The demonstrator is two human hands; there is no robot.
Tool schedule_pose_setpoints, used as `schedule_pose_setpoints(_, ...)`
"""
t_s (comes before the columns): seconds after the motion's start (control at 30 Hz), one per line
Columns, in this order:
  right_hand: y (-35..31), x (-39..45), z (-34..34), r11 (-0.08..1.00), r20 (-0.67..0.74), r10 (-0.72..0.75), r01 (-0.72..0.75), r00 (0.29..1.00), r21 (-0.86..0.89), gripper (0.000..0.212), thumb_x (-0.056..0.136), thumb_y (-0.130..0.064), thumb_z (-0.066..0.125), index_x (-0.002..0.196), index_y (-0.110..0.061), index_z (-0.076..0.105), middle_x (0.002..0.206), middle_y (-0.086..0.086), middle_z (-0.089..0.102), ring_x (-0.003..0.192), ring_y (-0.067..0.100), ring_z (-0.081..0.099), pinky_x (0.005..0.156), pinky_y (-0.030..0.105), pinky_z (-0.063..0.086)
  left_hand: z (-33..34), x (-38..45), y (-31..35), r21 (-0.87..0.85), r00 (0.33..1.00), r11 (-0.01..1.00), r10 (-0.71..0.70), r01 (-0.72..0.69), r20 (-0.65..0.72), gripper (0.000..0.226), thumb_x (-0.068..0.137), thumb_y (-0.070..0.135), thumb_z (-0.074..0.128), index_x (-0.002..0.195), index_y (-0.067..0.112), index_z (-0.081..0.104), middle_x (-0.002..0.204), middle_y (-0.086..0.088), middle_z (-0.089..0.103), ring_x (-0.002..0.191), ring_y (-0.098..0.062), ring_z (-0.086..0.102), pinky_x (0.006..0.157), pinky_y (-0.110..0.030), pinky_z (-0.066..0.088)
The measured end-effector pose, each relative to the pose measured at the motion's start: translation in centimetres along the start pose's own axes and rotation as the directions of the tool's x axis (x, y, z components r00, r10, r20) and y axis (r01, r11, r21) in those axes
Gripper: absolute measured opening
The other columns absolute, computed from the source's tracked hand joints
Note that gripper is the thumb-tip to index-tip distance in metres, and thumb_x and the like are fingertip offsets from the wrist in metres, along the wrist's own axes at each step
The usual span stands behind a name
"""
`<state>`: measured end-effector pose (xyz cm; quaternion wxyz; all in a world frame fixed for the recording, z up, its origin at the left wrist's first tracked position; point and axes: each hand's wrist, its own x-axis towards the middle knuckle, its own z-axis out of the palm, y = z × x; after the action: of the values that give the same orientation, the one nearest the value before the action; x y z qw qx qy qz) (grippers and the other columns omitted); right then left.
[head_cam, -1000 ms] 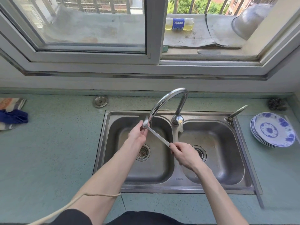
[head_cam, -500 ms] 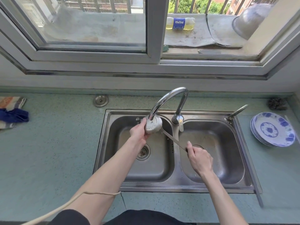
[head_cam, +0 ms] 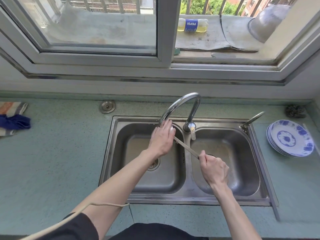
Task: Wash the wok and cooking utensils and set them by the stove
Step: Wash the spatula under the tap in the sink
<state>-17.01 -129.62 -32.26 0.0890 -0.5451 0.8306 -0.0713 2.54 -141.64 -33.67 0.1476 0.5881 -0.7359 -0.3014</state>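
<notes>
Counter: a pale green speckled countertop (head_cam: 52,161) is running along the wall under a wide sliding window (head_cam: 155,40).
Sink: a steel double sink (head_cam: 185,198) is sitting sunk into the counter, with a curved faucet (head_cam: 180,103) arching over its left basin.
Ladle: a metal ladle (head_cam: 186,148) is lying slanted across the divider between the basins, its bowl end under the faucet's spout and mostly hidden by the left hand.
Left hand: the left hand (head_cam: 161,139) is covering the ladle's bowl end, fingers laid over it; whether they are curling round it I cannot tell.
Right hand: the right hand (head_cam: 213,168) is gripping the ladle's handle end above the right basin.
Right of sink: a stack of blue-patterned plates (head_cam: 290,138) is sitting on the counter, with a dark scouring pad (head_cam: 295,110) behind it near the wall.
Left edge: a striped cloth with a blue rag (head_cam: 13,121) is lying on the counter.
Behind sink: a round metal cap (head_cam: 107,106) is sitting on the counter.
Window ledge: a bottle (head_cam: 192,25) of yellow liquid is lying on its side outside.
</notes>
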Motion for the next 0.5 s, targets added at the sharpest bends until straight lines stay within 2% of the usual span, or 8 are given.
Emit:
schedule_pose_setpoints(0.07,0.0,-0.3,-0.2,1.0,-0.021,-0.014,0.014,1.0,0.014,0.064,0.106,-0.042,0.034,0.059,-0.014,0.066,0.052,0.006,0.062,0.05,0.031,0.06,0.05,0.03,0.046,-1.4,1.1,-0.1,-0.144,0.986,0.977,-0.165,0.159,-0.029,0.054,0.104,0.048,0.033,0.142,0.015,0.05,0.147,-0.011,0.053,0.136,-0.032,0.046,0.115,-0.04,0.034)
schedule_pose_setpoints(0.1,-0.1,-0.5,-0.3,1.0,-0.024,-0.014,0.015,1.0,0.016,0.064,0.106,-0.042,0.035,0.057,-0.014,0.065,0.05,0.005,0.06,0.047,0.03,0.059,0.049,0.031,0.049,-1.8,1.6,-0.1,-0.203,0.963,0.944,-0.268,0.259,-0.014,0.051,0.102,0.048,0.036,0.135,0.013,0.054,0.139,-0.013,0.057,0.13,-0.034,0.05,0.112,-0.042,0.037)
schedule_pose_setpoints(0.17,-0.3,-0.4,-0.5,1.0,-0.015,0.004,-0.004,1.0,0.01,0.062,0.106,-0.043,0.038,0.057,-0.015,0.065,0.05,0.004,0.06,0.048,0.031,0.06,0.051,0.034,0.053,-1.8,1.6,0.3,-0.184,0.931,0.918,-0.364,0.352,-0.034,0.055,0.101,0.047,0.035,0.136,0.01,0.054,0.14,-0.016,0.056,0.131,-0.035,0.048,0.114,-0.045,0.034)
schedule_pose_setpoints(0.27,-0.9,-0.4,-0.6,1.0,-0.018,0.008,-0.008,1.0,-0.005,0.063,0.105,-0.045,0.036,0.057,-0.016,0.064,0.05,0.004,0.06,0.048,0.029,0.059,0.05,0.03,0.051,-0.3,0.5,0.9,-0.062,0.959,0.964,-0.265,0.26,-0.1,0.063,0.101,0.044,0.021,0.146,0.006,0.043,0.155,-0.018,0.04,0.145,-0.034,0.033,0.12,-0.05,0.023)
schedule_pose_setpoints(0.33,-1.5,-0.5,-0.7,0.999,-0.032,-0.004,0.003,0.999,-0.035,0.062,0.106,-0.045,0.036,0.059,-0.017,0.066,0.05,0.003,0.06,0.047,0.026,0.057,0.048,0.026,0.044,1.0,-0.1,0.9,0.055,0.989,0.987,-0.151,0.151,0.001,0.063,0.103,0.042,0.019,0.157,0.01,0.021,0.165,-0.017,0.021,0.154,-0.032,0.014,0.125,-0.05,0.014)
schedule_pose_setpoints(0.37,-1.8,-0.5,-0.8,0.999,-0.038,-0.012,0.01,0.999,-0.046,0.061,0.106,-0.044,0.037,0.06,-0.017,0.066,0.051,0.004,0.06,0.047,0.027,0.058,0.048,0.025,0.043,1.4,-0.2,0.7,0.072,0.989,0.988,-0.142,0.139,0.04,0.063,0.104,0.042,0.019,0.159,0.011,0.016,0.167,-0.016,0.017,0.155,-0.032,0.01,0.125,-0.05,0.012)
schedule_pose_setpoints(0.43,-2.3,-0.6,-0.9,0.999,-0.041,-0.013,0.011,0.999,-0.046,0.059,0.106,-0.044,0.039,0.062,-0.017,0.068,0.052,0.006,0.062,0.049,0.03,0.061,0.049,0.027,0.045,0.9,0.7,0.3,0.011,0.982,0.982,-0.188,0.188,0.012,0.058,0.103,0.042,0.022,0.153,0.013,0.031,0.162,-0.016,0.031,0.15,-0.037,0.023,0.123,-0.051,0.018)
schedule_pose_setpoints(0.5,-2.3,-0.9,-1.0,0.999,-0.05,-0.019,0.017,0.999,-0.042,0.058,0.105,-0.043,0.04,0.061,-0.016,0.067,0.05,0.005,0.06,0.047,0.03,0.057,0.047,0.025,0.04,-0.2,2.3,-0.8,-0.115,0.938,0.933,-0.345,0.34,-0.027,0.051,0.1,0.045,0.031,0.138,0.016,0.049,0.147,-0.013,0.05,0.136,-0.036,0.045,0.115,-0.051,0.033)
